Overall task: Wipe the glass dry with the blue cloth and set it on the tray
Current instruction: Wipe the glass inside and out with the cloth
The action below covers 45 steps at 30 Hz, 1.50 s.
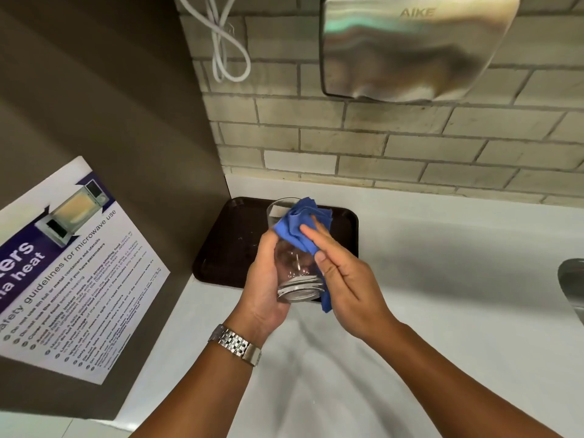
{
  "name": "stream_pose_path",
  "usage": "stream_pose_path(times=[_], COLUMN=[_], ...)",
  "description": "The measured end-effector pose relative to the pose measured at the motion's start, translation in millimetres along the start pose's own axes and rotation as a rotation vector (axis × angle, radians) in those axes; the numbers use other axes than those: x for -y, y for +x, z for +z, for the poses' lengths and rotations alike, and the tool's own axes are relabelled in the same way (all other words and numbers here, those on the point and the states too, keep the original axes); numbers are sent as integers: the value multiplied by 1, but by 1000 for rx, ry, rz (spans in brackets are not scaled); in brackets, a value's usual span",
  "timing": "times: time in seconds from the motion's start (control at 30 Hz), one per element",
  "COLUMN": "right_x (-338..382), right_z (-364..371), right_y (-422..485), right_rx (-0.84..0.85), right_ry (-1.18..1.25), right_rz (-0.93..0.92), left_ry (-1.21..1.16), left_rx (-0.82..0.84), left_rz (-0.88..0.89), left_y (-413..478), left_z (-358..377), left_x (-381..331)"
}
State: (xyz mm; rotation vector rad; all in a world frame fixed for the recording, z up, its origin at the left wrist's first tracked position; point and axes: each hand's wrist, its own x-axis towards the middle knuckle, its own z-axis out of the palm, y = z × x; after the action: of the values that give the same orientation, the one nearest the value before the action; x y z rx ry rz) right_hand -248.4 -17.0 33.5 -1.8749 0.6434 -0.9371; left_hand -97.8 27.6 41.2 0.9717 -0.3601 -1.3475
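Glass held over the tray corner, mid-wipe.

The left hand [268, 279] is wrapped around the one glass [295, 263], fingers closed on its side, tilting it so the thick base points back toward the person and the mouth faces away; that angle likely lets the cloth reach the wall and rim. The right hand [341, 276] lies with fingers straight and together, pressing the single blue cloth [300, 226] flat against the glass's right side, bunched at the mouth, a tail hanging below the base. Whether any cloth is tucked inside the glass is hard to tell. Glass and cloth are in the air just above the one dark tray [227, 241], which sits on the white counter [442, 279] in the wall corner, close for setting down.
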Motion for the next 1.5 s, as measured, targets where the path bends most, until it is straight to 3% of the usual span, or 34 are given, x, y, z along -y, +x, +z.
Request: stream_pose_path(times=[0.13, 0.3, 0.5, 0.67, 0.77, 1.0, 1.13, 1.37, 1.5], right_x=[0, -1, 1, 3, 2, 6, 0, 7, 1], right_z=[3, 5, 5, 6, 4, 3, 6, 16, 11], right_y=[11, 6, 24, 16, 21, 18, 18, 6, 14], right_rx=[-131, -90, -138, -169, -169, -216, -175, -186, -187], right_ry=[150, -59, 219, 187, 277, 247, 337, 189, 317], right_rz=[258, 72, 360, 313, 415, 371, 507, 343, 496], left_ry=[56, 132, 263, 327, 346, 375, 334, 352, 415], left_rx=[-110, -96, -132, -119, -55, -175, -254, -235, -217], left_rz=[-10, -28, 66, 113, 116, 226, 177, 44, 25], left_y=[0, -2, -6, -4, -5, -1, -1, 1, -1], left_z=[2, -1, 3, -6, -6, -2, 1, 5, -1], left_x=[2, -2, 0, -1, 1, 6, 5, -4, -1])
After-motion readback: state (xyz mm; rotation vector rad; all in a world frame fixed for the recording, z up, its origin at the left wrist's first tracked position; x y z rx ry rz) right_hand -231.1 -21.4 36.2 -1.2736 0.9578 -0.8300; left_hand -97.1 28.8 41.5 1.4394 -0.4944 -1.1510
